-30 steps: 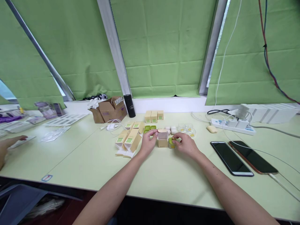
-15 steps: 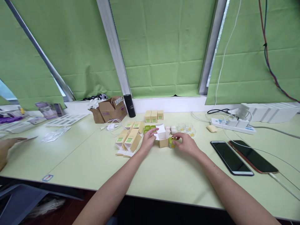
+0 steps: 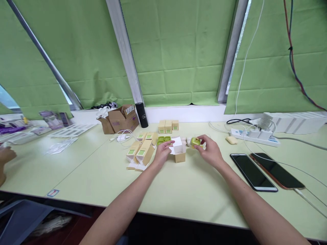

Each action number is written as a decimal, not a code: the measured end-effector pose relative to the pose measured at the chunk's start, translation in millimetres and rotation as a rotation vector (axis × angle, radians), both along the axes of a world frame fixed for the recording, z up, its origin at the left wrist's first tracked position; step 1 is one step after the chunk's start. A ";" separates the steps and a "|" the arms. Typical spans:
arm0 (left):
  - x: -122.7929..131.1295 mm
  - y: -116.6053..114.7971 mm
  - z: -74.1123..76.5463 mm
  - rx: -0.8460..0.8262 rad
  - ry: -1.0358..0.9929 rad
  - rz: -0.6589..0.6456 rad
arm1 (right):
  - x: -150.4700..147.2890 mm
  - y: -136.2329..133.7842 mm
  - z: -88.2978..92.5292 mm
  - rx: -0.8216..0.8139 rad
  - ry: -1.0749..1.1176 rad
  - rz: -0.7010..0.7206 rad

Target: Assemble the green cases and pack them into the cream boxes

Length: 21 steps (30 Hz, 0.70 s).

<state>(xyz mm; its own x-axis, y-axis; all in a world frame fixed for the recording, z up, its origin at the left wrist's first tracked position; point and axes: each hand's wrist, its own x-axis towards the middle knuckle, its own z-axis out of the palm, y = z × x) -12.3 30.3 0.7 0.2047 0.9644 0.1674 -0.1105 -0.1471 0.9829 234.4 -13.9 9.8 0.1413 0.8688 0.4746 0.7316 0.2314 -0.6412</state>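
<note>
My left hand (image 3: 162, 151) pinches the raised white flap of a small open kraft carton (image 3: 180, 157); the carton's inside is white. To the right of the carton, my right hand (image 3: 209, 149) has a small green jar (image 3: 195, 142) between thumb and fingers, lifted off the table. Its round top faces up. Behind my left hand sit several green pieces (image 3: 163, 139), partly covered by the fingers. Opened kraft cartons with green labels (image 3: 144, 153) lie left of my left hand. Clear containers behind my right hand are mostly hidden.
Three small cartons (image 3: 168, 126) stand at the back, near a black bottle (image 3: 141, 115) and a brown cardboard box (image 3: 123, 119). Two phones (image 3: 252, 172) lie at the right, below a power strip (image 3: 255, 136) with cables. Another person's hand (image 3: 7, 154) shows at the far left.
My right hand has lifted the green jar up and away from the carton, tilting it. My left hand stays on the carton's flap. The other person's hand has drawn back leftward.
</note>
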 end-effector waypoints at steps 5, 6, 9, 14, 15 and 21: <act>3.3 -9.6 5.2 -0.010 0.005 -0.085 | -8.9 -3.8 6.7 0.250 0.311 0.127; 4.0 -11.1 5.8 -0.007 0.010 -0.098 | -13.0 -6.0 8.2 0.264 0.349 0.159; 6.3 -14.1 6.0 -0.001 0.024 -0.140 | -25.6 -13.7 11.5 0.267 0.407 0.251; 8.7 -13.2 1.7 -0.002 0.002 -0.181 | -34.9 -20.5 11.7 0.195 0.291 0.359; 8.7 -13.0 1.1 -0.001 0.002 -0.182 | -34.2 -20.4 11.4 0.181 0.265 0.357; 7.9 -16.7 4.6 -0.003 0.015 -0.196 | -24.4 -16.0 11.9 0.090 0.174 0.305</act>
